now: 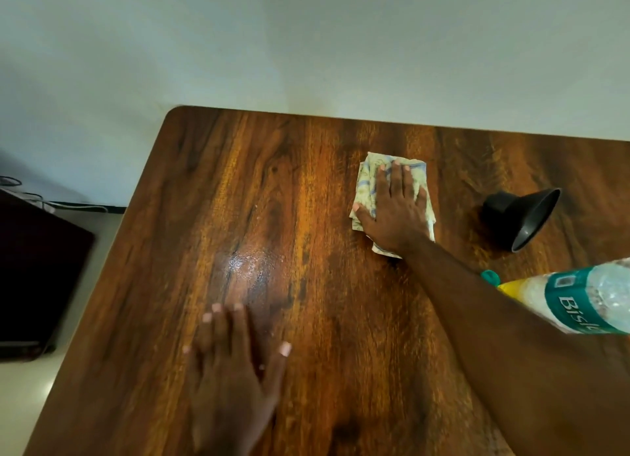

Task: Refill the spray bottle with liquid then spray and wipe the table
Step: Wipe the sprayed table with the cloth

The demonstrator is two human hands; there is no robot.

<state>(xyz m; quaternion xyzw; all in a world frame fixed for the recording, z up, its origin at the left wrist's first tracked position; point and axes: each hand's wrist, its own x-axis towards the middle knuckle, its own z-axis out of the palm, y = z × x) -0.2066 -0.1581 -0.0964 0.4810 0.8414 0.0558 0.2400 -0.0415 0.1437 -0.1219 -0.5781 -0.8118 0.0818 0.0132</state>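
My right hand (395, 206) lies flat with spread fingers on a folded, patterned pale cloth (366, 183), pressing it onto the far middle of the brown wooden table (341, 336). My left hand (231, 370) rests palm-down on the table near its front left, fingers apart, holding nothing. A wet glossy patch (249, 264) shines on the wood just beyond the left hand's fingertips. A clear plastic water bottle (579, 298) with a teal label and a green cap (491, 276) shows at the right, partly behind my right forearm. The spray bottle is not in view.
A black funnel (521, 217) lies on its side on the table, right of the cloth. A white wall runs along the table's far edge. Left of the table, a dark piece of furniture (37, 271) stands on a pale floor with cables behind it.
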